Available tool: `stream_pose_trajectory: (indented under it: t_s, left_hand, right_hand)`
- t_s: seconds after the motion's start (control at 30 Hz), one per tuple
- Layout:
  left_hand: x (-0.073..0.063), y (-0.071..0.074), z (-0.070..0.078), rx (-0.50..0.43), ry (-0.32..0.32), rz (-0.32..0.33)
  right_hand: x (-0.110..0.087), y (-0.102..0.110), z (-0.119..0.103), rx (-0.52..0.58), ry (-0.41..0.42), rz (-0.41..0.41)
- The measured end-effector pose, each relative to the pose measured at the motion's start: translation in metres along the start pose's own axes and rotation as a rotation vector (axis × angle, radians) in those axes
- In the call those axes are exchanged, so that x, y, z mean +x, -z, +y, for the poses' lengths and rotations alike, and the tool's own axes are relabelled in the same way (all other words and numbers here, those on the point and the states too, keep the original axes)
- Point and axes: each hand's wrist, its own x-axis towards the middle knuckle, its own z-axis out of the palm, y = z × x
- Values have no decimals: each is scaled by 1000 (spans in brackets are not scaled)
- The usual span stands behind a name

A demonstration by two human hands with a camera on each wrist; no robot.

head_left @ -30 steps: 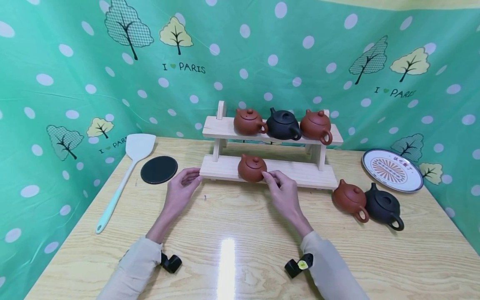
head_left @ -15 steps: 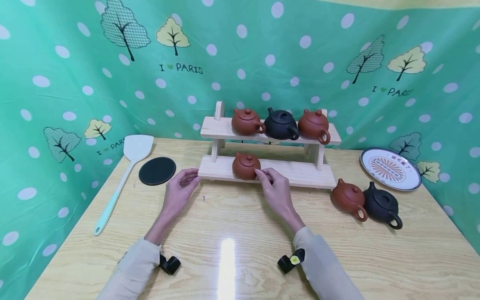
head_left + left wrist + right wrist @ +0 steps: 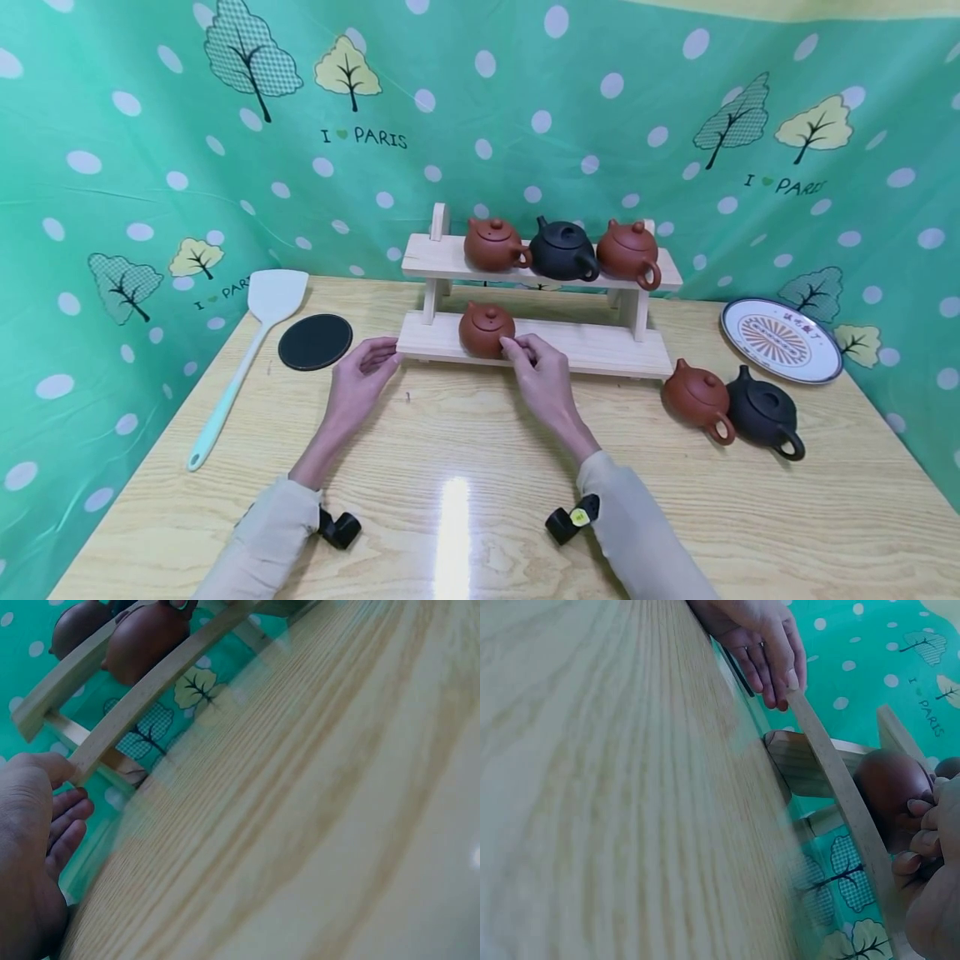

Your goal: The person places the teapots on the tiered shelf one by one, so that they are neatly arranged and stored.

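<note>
A two-tier wooden shelf (image 3: 600, 348) stands at the back of the table. On its lower board, toward the left end, sits a reddish-brown clay teapot (image 3: 483, 333). My right hand (image 3: 546, 382) pinches this pot's handle, which the fingers largely hide; in the right wrist view that hand (image 3: 941, 862) is up against the pot. At the lower board's left end my left hand (image 3: 360, 382) holds the corner, with thumb and fingertips at the edge and the other fingers loosely bent below, as the left wrist view shows of this hand (image 3: 34, 817).
On the upper board stand a brown teapot (image 3: 491, 246), a black teapot (image 3: 561, 252) and another brown teapot (image 3: 628, 250). Right of the shelf lie a brown teapot (image 3: 696, 396), a black teapot (image 3: 763, 408) and a plate (image 3: 825, 360). A black coaster (image 3: 315, 342) and spatula (image 3: 251, 350) lie left.
My right hand has moved left along the lower board, and the brown teapot has shifted left with it. My left hand has stayed at the shelf's left end.
</note>
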Motion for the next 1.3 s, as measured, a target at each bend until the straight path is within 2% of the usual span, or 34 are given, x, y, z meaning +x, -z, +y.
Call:
stream_pose_trajectory:
  t_s: [0.17, 0.33, 0.67, 1.1, 1.3]
  left_hand:
    - [-6, 0, 24, 11, -7, -5]
    - [-8, 1, 29, 28, -23, -5]
    - [-7, 1, 26, 5, -9, -7]
    - [-7, 1, 27, 9, -1, -5]
    - [-7, 1, 27, 14, 2, -4]
  right_hand:
    - [2, 0, -2, -4, -3, -7]
    - [2, 1, -3, -5, -12, -24]
    - [-7, 13, -2, 50, -121, -80]
    - [-23, 54, 8, 6, -145, -95]
    - [-32, 74, 12, -46, -135, -64]
